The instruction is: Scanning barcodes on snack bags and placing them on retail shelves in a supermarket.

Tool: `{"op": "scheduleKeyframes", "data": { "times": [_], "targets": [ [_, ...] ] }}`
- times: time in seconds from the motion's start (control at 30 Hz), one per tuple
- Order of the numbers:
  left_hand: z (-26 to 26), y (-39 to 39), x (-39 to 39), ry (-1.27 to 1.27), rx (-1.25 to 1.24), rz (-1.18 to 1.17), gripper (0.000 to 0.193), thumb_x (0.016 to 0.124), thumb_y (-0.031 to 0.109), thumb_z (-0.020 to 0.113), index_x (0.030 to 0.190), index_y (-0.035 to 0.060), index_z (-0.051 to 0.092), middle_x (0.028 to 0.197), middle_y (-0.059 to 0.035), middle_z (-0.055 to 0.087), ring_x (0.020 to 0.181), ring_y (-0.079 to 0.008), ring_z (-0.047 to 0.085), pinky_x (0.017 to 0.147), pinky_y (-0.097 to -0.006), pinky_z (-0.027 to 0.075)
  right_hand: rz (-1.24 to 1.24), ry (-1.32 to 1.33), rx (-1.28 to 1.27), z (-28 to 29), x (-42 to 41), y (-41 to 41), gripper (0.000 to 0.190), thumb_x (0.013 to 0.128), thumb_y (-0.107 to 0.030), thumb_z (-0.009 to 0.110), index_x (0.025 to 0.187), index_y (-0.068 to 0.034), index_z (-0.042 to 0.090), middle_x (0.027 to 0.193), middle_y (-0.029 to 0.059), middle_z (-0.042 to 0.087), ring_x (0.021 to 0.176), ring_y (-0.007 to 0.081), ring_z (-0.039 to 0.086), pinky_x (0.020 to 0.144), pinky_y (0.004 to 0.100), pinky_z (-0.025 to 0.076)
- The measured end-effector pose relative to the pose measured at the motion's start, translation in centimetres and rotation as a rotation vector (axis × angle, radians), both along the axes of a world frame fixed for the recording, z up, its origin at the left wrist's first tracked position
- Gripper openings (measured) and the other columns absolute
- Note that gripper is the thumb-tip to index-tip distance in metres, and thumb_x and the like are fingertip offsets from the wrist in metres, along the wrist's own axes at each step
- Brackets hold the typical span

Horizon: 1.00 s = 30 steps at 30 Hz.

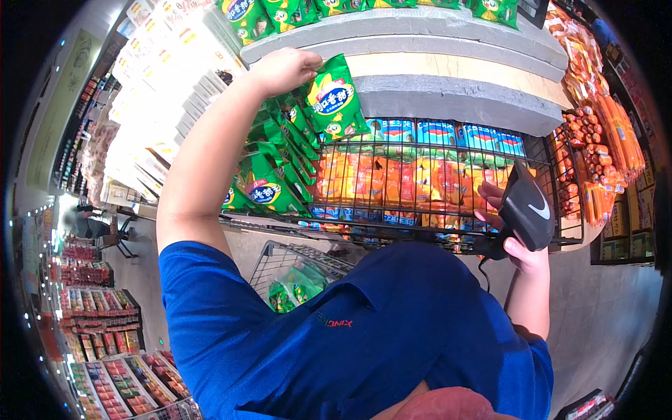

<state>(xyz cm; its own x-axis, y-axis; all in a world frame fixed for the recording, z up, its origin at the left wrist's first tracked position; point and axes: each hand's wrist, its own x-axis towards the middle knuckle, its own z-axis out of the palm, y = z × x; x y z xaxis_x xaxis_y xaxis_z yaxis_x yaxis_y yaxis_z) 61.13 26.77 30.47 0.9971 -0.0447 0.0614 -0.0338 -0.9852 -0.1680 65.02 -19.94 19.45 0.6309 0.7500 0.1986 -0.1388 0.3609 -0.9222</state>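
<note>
My left hand (pixel 291 68) pinches the top corner of a green snack bag (pixel 336 102), which bears writing and a cartoon figure. Below it, similar green bags (pixel 268 184) stand packed at the left end of a black wire basket (pixel 388 218). Around a black handheld device (pixel 527 210) curl the fingers and thumb of my right hand (pixel 517 252). That device has a white swoosh mark and a thin dark cable, and its exact kind is unclear. Orange-yellow packets (pixel 399 181) and blue packets (pixel 436 131) fill the basket between my hands.
Grey stepped display ledges (pixel 451 97) rise beyond the basket, with more green bags (pixel 336 6) on top. Orange-wrapped sausages (pixel 593 136) hang at the right. White boxes (pixel 173 68) are stacked at left. A wire shopping cart (pixel 268 257) stands by my body, holding green bags (pixel 296 289).
</note>
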Motion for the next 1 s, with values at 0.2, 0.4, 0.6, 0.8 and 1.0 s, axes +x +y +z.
{"op": "scheduleKeyframes", "data": {
  "times": [0.2,0.4,0.6,0.8,1.0],
  "targets": [
    [-0.3,-0.7,0.1,-0.15,0.048,-0.107,0.017,0.083,0.021,0.06,0.097,0.0129,0.062,0.088,-0.0113,0.065,0.086,-0.0332,0.062,0.072,-0.0454,0.05,-0.005,0.009,-0.009,-0.4,0.2,-0.3,0.082,0.068,-0.021,0.078,0.135,0.001,0.038,0.135,0.0271,0.042,0.129,0.0383,0.04,0.1,0.0532,0.041],
    [-0.3,-0.4,0.4,-0.117,0.178,-0.163,0.019,0.082,0.024,0.062,0.099,0.0139,0.063,0.092,-0.0059,0.064,0.094,-0.0288,0.061,0.078,-0.0418,0.05,0.021,-0.007,0.001,-0.2,0.2,-0.4,0.079,0.068,-0.021,0.079,0.133,0.002,0.041,0.134,0.0265,0.042,0.13,0.0386,0.039,0.101,0.054,0.04],
    [0.4,-3.4,-1.5,-0.282,0.474,-0.05,0.02,0.082,0.026,0.063,0.094,0.0104,0.064,0.093,-0.0077,0.063,0.1,-0.0267,0.059,0.081,-0.0395,0.049,0.124,-0.096,-0.004,-1.4,1.6,-1.0,0.078,0.07,-0.022,0.078,0.132,0.004,0.04,0.132,0.0269,0.044,0.129,0.0394,0.039,0.1,0.0531,0.042],
    [-2.4,-11.8,-4.3,0.209,-0.158,0.283,0.044,0.088,0.043,0.057,0.079,0.0007,0.066,0.074,-0.0214,0.064,0.074,-0.0375,0.063,0.071,-0.0453,0.05,0.214,-0.394,-0.018,-1.2,2.5,-0.8,0.082,0.071,-0.026,0.077,0.134,0.008,0.037,0.127,0.0291,0.048,0.124,0.0397,0.046,0.1,0.0469,0.044],
    [-8.3,-10.8,-1.4,0.375,-0.162,0.59,0.057,0.089,0.055,0.047,0.092,0.0026,0.071,0.093,-0.0201,0.068,0.091,-0.0342,0.065,0.083,-0.0413,0.051,0.302,-0.329,0.023,-1.1,2.7,-0.8,0.069,0.072,-0.026,0.075,0.126,0.007,0.049,0.13,0.0311,0.047,0.125,0.0407,0.045,0.099,0.0493,0.043]
  ]
}}
